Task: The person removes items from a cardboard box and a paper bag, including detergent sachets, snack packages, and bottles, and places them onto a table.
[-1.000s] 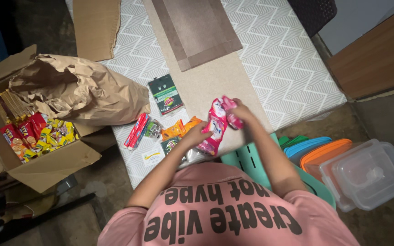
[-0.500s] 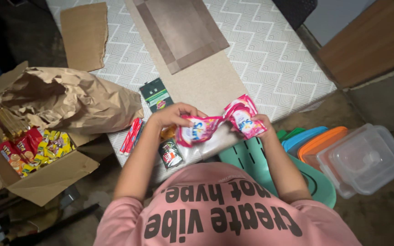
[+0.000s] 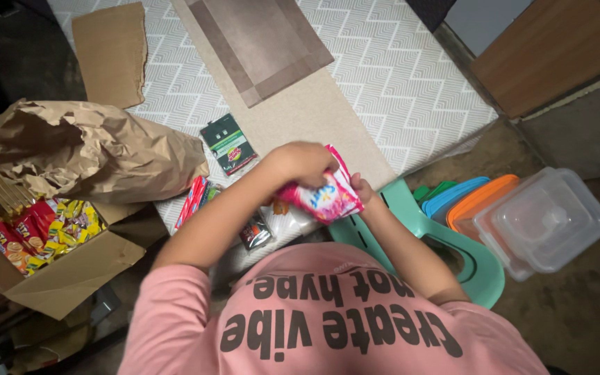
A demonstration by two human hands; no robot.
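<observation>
Fingers of both hands closed on 1 pink sachet strip (image 3: 322, 196): left hand (image 3: 300, 163) curled over its top, right hand (image 3: 362, 189) pinching the right edge from below. Strip is folded, held just above the near edge of the zigzag-patterned table (image 3: 397, 62). Below it on the table: small dark packet (image 3: 254, 232), red sticks (image 3: 190, 200), green-black packet (image 3: 228, 144). Crumpled brown paper bag (image 3: 92, 149) left, stacked plastic containers (image 3: 539, 219) right.

Crumpled brown paper bag (image 3: 92, 149) atop open cardboard box (image 3: 57, 278) w/ snack packs (image 3: 43, 232). Green sachet (image 3: 228, 144) on zigzag-patterned mat (image 3: 397, 76). Stacked clear plastic containers (image 3: 543, 221) right, near mint-green stool (image 3: 453, 243).
</observation>
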